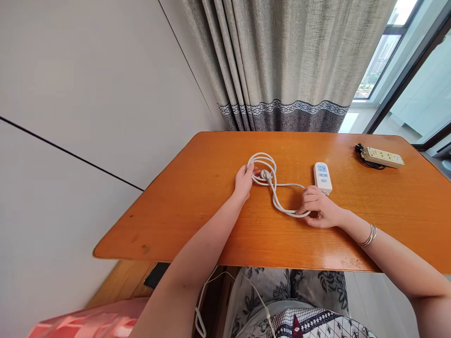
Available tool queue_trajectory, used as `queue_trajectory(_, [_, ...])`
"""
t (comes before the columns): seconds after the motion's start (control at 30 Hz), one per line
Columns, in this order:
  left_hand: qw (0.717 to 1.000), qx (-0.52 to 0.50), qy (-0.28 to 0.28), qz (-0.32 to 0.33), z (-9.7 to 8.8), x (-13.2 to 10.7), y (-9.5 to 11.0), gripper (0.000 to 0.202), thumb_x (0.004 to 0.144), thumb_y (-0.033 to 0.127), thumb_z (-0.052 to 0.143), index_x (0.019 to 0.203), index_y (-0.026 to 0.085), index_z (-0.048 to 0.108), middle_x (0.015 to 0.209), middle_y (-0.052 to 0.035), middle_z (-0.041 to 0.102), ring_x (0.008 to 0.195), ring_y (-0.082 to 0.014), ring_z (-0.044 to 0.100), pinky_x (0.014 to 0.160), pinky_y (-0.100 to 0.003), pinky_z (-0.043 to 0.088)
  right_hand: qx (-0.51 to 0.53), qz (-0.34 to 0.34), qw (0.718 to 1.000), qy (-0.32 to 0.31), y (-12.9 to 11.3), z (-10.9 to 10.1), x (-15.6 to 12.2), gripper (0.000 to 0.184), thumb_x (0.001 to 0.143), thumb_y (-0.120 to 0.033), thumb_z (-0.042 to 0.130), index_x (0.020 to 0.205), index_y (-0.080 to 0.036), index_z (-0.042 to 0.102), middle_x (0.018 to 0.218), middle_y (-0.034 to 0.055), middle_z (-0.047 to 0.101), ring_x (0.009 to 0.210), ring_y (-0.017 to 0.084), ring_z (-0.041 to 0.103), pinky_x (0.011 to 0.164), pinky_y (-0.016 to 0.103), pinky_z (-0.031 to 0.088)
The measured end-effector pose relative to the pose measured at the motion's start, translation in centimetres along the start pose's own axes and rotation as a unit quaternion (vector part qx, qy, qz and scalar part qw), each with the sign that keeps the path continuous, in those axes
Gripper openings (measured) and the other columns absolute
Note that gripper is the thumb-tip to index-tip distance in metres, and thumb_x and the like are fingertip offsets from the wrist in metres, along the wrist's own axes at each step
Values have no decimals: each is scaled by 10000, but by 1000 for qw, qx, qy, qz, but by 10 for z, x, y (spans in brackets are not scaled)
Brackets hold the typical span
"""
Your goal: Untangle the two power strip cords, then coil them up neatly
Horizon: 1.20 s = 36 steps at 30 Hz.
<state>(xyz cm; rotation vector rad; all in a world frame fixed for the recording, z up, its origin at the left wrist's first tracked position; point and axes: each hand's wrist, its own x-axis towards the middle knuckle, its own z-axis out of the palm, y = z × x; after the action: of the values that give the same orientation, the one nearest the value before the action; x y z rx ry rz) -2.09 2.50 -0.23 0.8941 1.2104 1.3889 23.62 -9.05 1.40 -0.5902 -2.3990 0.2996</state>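
Note:
A white cord [278, 195] lies on the orange wooden table [197, 220], coiled at its far end and running to a small white power strip with blue sockets [322, 177]. My left hand [244, 180] grips the coil beside the white plug [265, 175]. My right hand [319, 206] pinches the cord's near loop, just in front of the white strip.
A beige power strip with a black cable [382, 157] lies at the table's far right. A grey curtain [282, 65] hangs behind the table, a white wall [88, 94] stands on the left, and windows on the right. A thin white cable [207, 291] dangles under the table's front edge.

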Motion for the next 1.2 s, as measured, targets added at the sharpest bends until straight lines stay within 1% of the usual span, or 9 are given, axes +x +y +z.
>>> queue_trajectory(0.1, [1000,-4,0,-12,-2,2,2,242,885,383,673,850,170,563,1007,-85,692,913,-180,714,673,-222,563,17,23,998,-64,-3,0,1,155,887,-367,657,870,-217,696,725,9,667,792,177,542,913,398,377])
queue_trajectory(0.2, [1000,7,-11,-19,-2,1,5,241,892,382,665,866,167,558,1041,-102,704,888,-178,723,667,-229,562,22,36,997,-69,-5,1,2,96,893,-292,635,848,-219,679,729,-3,674,784,164,559,942,389,372])
queue_trajectory(0.3, [999,26,-37,-25,-3,0,9,280,873,416,680,867,167,553,967,-96,725,761,-156,717,630,-233,553,6,60,995,-77,-7,3,3,39,825,-189,604,808,-207,634,726,5,636,727,157,554,858,344,415])
queue_trajectory(0.47, [997,24,-58,-41,-4,-4,16,318,848,440,696,827,172,526,821,-70,736,554,-96,610,564,-222,527,-18,80,992,-99,-9,5,2,138,715,-120,572,824,-202,593,743,14,620,711,166,555,782,316,426])
queue_trajectory(0.6, [995,44,-80,-39,-6,-3,15,309,850,445,693,849,167,558,817,-76,741,582,-108,620,599,-234,527,-19,105,988,-109,-9,4,2,192,700,-111,572,872,-194,599,795,32,636,729,177,570,761,313,448])
queue_trajectory(0.7, [992,93,-81,-12,-9,3,10,341,845,493,684,867,165,598,874,-95,750,716,-161,685,668,-272,543,-31,104,987,-119,-9,3,3,178,808,-195,618,984,-171,629,899,73,674,816,202,620,800,340,476])
queue_trajectory(0.83, [982,153,-107,25,-13,7,3,432,813,604,667,800,177,604,827,-86,750,765,-206,705,734,-316,541,-59,101,984,-132,-8,4,2,357,932,-431,612,1145,-147,644,1036,135,691,956,240,655,875,395,499])
queue_trajectory(0.9, [979,157,-125,27,-13,6,3,468,792,642,663,753,182,591,791,-76,747,757,-209,704,753,-324,539,-71,98,983,-138,-8,5,2,357,952,-428,584,1157,-147,662,1051,143,686,966,242,656,882,405,505])
queue_trajectory(1.2, [990,-18,-127,-64,-3,-5,19,307,785,441,720,710,180,577,633,-1,619,532,-119,582,546,-241,503,-63,92,981,-161,-11,8,0,303,922,-236,577,1199,-167,680,1064,125,662,978,233,635,881,398,504])
